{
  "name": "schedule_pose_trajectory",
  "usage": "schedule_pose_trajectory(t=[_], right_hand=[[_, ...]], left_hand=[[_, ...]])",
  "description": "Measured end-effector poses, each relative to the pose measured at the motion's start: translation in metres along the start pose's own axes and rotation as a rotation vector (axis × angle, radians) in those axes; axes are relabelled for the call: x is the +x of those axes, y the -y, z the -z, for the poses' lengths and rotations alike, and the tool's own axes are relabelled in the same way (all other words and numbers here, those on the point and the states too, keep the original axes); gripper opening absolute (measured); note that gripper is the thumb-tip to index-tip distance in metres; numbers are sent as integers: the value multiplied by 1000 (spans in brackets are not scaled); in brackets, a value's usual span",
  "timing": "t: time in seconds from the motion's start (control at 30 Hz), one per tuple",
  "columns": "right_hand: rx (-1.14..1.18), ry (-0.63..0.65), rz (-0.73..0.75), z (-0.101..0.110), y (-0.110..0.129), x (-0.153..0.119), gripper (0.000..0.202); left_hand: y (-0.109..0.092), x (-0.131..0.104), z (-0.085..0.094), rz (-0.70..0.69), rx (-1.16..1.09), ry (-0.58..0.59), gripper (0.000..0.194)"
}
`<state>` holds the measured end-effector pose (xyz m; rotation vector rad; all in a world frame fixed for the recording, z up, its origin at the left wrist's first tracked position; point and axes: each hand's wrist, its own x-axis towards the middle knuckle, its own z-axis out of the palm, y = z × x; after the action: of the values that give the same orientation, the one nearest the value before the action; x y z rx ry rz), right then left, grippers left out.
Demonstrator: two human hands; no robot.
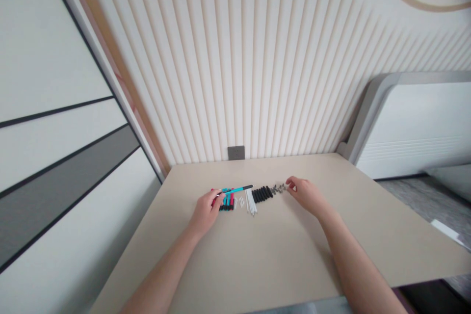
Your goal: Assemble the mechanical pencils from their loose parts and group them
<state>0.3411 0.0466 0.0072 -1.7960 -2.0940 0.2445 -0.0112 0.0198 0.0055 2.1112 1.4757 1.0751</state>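
At the lower left of centre in the frame, the left hand (207, 211) is closed around a teal pen (237, 190), which slants up to the right, its black end pointing to the loose parts. As I judge, barrel and black front section of this one are already joined; whether it is finished inside, I cannot tell. Under and beside this hand lie red and teal barrels (227, 201), partly covered. Next to the right come small whitish pieces (242, 201), then a bundle of white sticks (250, 202), then a row of black grips (262, 194). These all lie separate, so most of the joining seems to be left. Right of centre are scattered small metallic pieces (277, 189); just beside them the right hand (303, 194) has its fingers curled narrow, and I cannot tell if it holds one
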Motion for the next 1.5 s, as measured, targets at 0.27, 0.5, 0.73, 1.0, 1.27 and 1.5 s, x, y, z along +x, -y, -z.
schedule_pose_trajectory(t=[0.27, 0.5, 0.73, 1.0, 1.27, 1.5], right_hand=[[-63, 98, 12, -11, -1, 0, 17], [-11, 19, 42, -18, -4, 1, 17], [-14, 6, 61, -19, -3, 1, 28], [181, -110, 243, -1, 25, -5, 29], [359, 6, 521, -19, 76, -20, 34], [295, 48, 478, -36, 78, -20, 39]], left_hand=[[3, 0, -2, 3, -26, 2, 30], [1, -1, -2, -19, -5, 10, 29], [2, 0, -3, -21, -24, 24, 29], [1, -1, -2, -27, -32, 65, 29], [-8, -2, 0, -145, -81, 162, 26], [-10, -4, 1, -204, -21, 169, 27]])
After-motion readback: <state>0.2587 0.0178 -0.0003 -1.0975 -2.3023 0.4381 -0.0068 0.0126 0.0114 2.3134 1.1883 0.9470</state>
